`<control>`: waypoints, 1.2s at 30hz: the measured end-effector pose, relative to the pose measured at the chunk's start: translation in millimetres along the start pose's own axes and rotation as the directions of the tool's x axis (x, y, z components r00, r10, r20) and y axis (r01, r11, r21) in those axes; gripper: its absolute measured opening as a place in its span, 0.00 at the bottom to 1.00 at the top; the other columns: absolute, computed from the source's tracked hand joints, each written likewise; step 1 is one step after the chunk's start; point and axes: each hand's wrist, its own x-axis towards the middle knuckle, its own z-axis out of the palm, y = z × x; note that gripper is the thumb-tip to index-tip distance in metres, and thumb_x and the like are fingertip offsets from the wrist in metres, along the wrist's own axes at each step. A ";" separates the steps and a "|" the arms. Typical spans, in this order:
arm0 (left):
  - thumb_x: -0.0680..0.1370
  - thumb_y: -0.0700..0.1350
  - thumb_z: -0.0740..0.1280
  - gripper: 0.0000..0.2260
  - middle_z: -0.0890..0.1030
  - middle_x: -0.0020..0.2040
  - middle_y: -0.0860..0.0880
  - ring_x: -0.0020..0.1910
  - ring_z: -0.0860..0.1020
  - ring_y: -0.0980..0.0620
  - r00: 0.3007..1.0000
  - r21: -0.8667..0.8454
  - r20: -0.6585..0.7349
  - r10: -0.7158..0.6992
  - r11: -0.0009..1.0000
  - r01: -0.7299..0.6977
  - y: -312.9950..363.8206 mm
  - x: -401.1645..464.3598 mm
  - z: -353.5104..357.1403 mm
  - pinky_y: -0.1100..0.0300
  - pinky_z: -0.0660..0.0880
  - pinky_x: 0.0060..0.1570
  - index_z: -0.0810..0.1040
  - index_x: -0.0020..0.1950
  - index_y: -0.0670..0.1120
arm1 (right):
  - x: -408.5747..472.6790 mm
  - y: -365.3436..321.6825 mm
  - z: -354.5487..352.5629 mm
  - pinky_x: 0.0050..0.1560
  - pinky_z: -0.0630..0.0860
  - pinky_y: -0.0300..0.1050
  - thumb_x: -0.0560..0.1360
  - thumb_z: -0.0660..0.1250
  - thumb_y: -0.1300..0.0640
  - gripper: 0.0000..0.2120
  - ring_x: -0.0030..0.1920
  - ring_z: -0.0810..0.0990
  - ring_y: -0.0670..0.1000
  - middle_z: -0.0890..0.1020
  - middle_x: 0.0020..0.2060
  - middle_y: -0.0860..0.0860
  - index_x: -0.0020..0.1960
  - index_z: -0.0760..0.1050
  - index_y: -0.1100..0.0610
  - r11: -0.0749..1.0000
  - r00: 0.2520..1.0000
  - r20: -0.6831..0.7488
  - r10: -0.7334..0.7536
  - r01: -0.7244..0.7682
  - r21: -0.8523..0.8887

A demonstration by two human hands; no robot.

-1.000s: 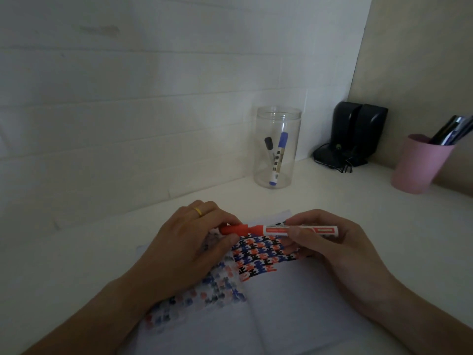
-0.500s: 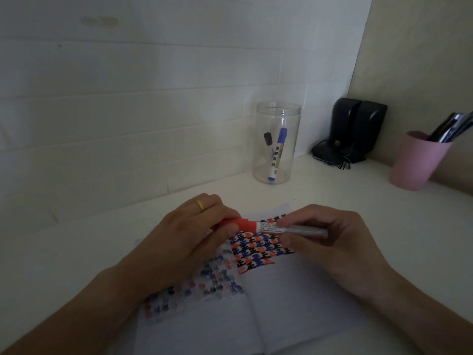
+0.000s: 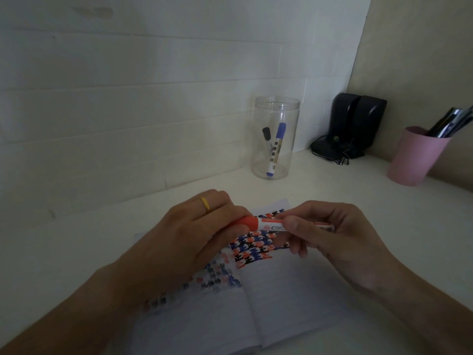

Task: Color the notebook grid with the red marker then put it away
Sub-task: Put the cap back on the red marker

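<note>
The 2 hands hold the red marker [image 3: 271,224] above the notebook [image 3: 294,290]: left hand [image 3: 194,237] pinches the cap, right hand [image 3: 330,237] grips the barrel. It looks light, hard, maybe slippery.

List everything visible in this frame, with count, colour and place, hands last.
red marker: 1, red cap, white barrel, held level over the notebook
notebook: 1, white, open, front centre of desk
jar: 1, clear, by the back wall
blue marker: 1, in jar
black marker: 1, in jar
cup: 1, pink, right, holding pens
speakers: 2, black, corner
ring: 1, gold, left hand
left hand: on cap
right hand: on barrel
</note>
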 end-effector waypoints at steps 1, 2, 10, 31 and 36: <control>0.85 0.50 0.59 0.16 0.80 0.50 0.48 0.45 0.77 0.52 1.000 0.014 -0.005 0.019 1.000 -0.019 1.1 0.3 -0.8 0.67 0.71 0.50 0.81 0.61 0.42 | -0.5 -0.7 0.3 0.31 0.77 0.39 0.70 0.72 0.59 0.10 0.30 0.81 0.50 0.88 0.35 0.62 0.45 0.86 0.65 0.999 1.000 0.009 0.021 -0.021 0.029; 0.85 0.50 0.58 0.16 0.80 0.50 0.48 0.45 0.77 0.52 0.999 0.025 -0.004 0.034 0.999 -0.034 1.9 0.4 -1.3 0.66 0.72 0.50 0.81 0.61 0.42 | -1.3 -1.1 0.7 0.31 0.77 0.38 0.70 0.72 0.58 0.12 0.30 0.80 0.50 0.87 0.35 0.63 0.45 0.86 0.66 0.998 0.999 0.017 0.039 -0.040 0.052; 0.84 0.48 0.60 0.17 0.77 0.56 0.47 0.52 0.78 0.52 0.999 -0.019 -0.043 0.010 1.000 -0.010 -0.1 -0.3 0.0 0.64 0.74 0.54 0.76 0.71 0.44 | -4.6 -8.9 4.0 0.42 0.81 0.48 0.68 0.75 0.58 0.11 0.38 0.86 0.57 0.88 0.42 0.66 0.47 0.83 0.62 0.987 0.980 0.118 0.157 -0.161 0.021; 0.85 0.60 0.53 0.16 0.80 0.60 0.64 0.61 0.75 0.64 0.987 0.016 0.124 -0.102 0.995 0.101 -35.2 -12.9 11.9 0.60 0.73 0.58 0.79 0.59 0.59 | 17.1 -12.2 9.9 0.54 0.84 0.58 0.75 0.73 0.65 0.24 0.47 0.88 0.62 0.90 0.44 0.59 0.66 0.70 0.50 0.979 0.926 -0.323 0.196 -0.203 0.010; 0.84 0.63 0.50 0.20 0.79 0.60 0.66 0.61 0.74 0.66 0.986 -0.023 0.122 -0.112 0.993 0.116 -39.8 -12.1 15.2 0.62 0.73 0.58 0.79 0.60 0.60 | 87.6 -64.1 -4.8 0.52 0.85 0.51 0.75 0.73 0.66 0.23 0.44 0.89 0.52 0.87 0.42 0.57 0.63 0.66 0.51 0.977 0.823 -0.533 -0.195 0.114 -0.181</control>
